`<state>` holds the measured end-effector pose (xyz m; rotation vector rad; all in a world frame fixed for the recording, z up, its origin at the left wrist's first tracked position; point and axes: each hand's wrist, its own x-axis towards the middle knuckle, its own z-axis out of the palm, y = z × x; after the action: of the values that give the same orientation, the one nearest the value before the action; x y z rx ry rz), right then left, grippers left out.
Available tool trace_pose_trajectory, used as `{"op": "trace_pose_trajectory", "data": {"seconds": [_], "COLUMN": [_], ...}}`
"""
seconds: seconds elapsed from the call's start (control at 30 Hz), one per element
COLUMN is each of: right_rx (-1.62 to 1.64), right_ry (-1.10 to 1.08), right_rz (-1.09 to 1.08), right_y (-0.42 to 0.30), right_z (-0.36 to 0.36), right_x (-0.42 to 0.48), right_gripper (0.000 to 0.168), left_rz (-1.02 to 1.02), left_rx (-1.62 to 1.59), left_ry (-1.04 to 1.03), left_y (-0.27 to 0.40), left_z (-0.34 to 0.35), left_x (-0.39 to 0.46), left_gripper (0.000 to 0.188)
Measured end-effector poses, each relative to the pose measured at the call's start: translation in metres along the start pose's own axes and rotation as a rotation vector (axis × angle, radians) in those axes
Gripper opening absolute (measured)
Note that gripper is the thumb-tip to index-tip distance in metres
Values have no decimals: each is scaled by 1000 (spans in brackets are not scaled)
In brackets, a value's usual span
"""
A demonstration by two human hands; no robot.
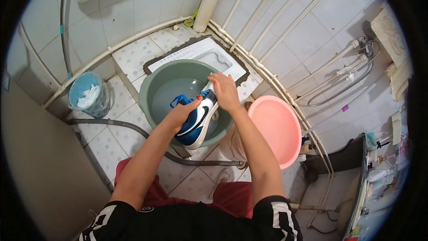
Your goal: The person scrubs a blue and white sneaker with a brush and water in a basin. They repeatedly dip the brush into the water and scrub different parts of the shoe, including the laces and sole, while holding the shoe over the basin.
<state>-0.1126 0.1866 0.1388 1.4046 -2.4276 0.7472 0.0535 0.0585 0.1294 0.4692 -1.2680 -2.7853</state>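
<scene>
A blue, white and black sneaker (200, 117) with blue laces is held over a green plastic basin (146, 90) of cloudy water. My left hand (182, 115) grips its side near the heel, thumb on top. At the toe end is my right hand (224, 90), its fingers curled over the white toe; whether it holds a small cloth or brush there cannot be told. Something pale, partly hidden, shows in the basin behind the shoe's sole.
Right of the basin is a pink basin (276, 130) above a pale bucket (230, 145). A grey hose (133, 127) crosses the tiled floor. Left stands a lined blue bin (87, 90) with tissues. A squat toilet (214, 57) lies behind; pipes run along the walls.
</scene>
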Motion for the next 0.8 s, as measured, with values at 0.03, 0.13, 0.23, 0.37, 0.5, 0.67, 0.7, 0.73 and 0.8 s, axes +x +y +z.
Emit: {"op": "trace_pose_trajectory", "data": {"seconds": [0.03, 0.13, 0.23, 0.37, 0.5, 0.67, 0.7, 0.73, 0.8], "right_rx": [213, 138, 174, 528, 529, 699, 748, 827, 1113], "right_ry": [-18, 110, 155, -58, 131, 170, 157, 102, -117], "right_rz": [0, -55, 17, 378, 372, 465, 515, 582, 665], "right_y": [3, -32, -24, 19, -21, -23, -13, 8, 23], "right_z": [2, 24, 26, 5, 30, 39, 28, 21, 9], "right_x": [6, -23, -32, 7, -13, -4, 8, 19, 31], "right_gripper": [34, 34, 38, 43, 49, 52, 52, 48, 44], "left_rz": [-36, -126, -47, -63, -84, -75, -38, -121, -55], "left_rx": [-34, -123, -36, -9, -117, -8, 54, 89, 92], "left_ry": [-20, -25, -38, -94, -34, -59, -96, -110, -123], "left_y": [-1, 0, -7, -5, 4, 13, 15, 10, 10], "left_z": [-5, -25, -20, -5, -12, -14, -9, -11, -3], "left_x": [1, 3, 8, -4, -3, -9, -12, -7, -11], "left_gripper": [41, 38, 37, 36, 35, 33, 33, 32, 32]}}
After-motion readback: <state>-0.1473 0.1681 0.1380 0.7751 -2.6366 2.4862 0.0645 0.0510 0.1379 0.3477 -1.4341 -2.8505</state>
